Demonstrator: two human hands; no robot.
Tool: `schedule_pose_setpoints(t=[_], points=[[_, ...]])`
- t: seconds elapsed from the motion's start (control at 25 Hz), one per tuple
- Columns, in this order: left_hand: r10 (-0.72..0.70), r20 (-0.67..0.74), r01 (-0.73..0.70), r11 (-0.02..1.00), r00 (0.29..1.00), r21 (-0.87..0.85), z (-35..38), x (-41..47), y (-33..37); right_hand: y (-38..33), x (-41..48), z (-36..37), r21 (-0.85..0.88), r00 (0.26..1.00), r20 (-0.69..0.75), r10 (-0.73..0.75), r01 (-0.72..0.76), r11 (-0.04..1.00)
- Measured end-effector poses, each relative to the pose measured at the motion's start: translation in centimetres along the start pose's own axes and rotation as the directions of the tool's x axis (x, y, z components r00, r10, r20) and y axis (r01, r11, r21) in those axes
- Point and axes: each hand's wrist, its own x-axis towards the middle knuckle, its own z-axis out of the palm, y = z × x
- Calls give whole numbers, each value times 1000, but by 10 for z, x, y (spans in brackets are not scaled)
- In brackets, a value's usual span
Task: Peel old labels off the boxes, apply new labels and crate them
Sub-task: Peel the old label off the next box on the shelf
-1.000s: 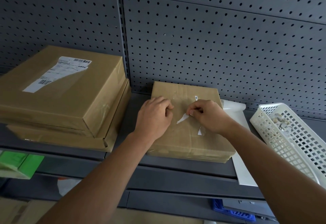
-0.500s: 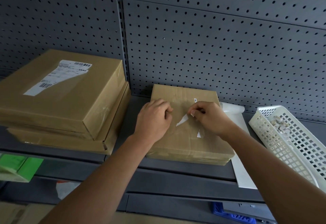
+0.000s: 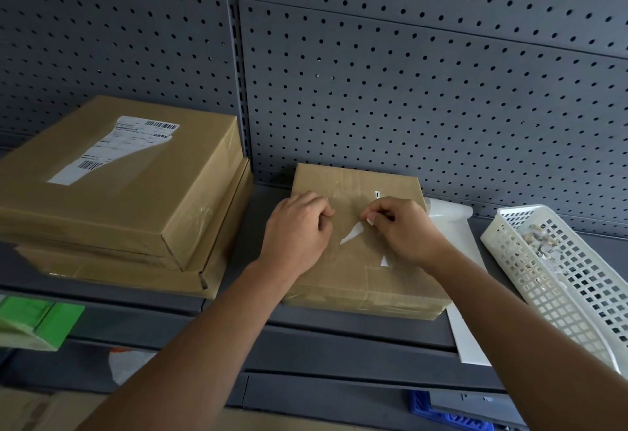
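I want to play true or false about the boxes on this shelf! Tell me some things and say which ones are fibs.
1. The right hand pinches a white label scrap on the middle box. True.
2. The white basket sits left of that box. False: it is on the right.
3. The top box of the left stack carries a barcode label. True.
4. The basket holds nothing. False: crumpled bits lie in it.
5. The left hand is off the middle box. False: it rests on it.
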Motion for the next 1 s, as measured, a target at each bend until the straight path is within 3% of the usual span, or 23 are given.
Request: schedule_pose_setpoints(t=[0.2, 0.28, 0.36, 0.44, 0.68, 0.88, 1.0], points=[[-6, 4, 6, 1000, 1000, 7, 1, 0, -2, -5, 1, 5, -140, 995, 37, -91, 95, 985], [-5, 2, 5, 1000, 1000, 1, 2, 0, -2, -3, 1, 0, -94, 996, 74, -48, 54, 994], [-1, 1, 1, 1000, 1000, -12, 1, 0, -1, -1, 1, -3, 34, 999, 46, 6, -8, 999], [1, -1, -1, 1000, 1000, -13, 1, 1, -1, -2, 1, -4, 42, 1000, 15, 6, -6, 999], [-16, 8, 16, 1000, 1000, 6, 1, 1, -1, -11, 7, 1, -323, 976, 68, -205, 216, 922], [-17, 21, 17, 1000, 1000, 22, 3, 1, -3, -30, 14, 4, -652, 973, 166, -159, 230, 722], [-18, 22, 18, 1000, 1000, 20, 4, 2, -4, -37, 16, 6, -691, 968, 205, -147, 249, 678]])
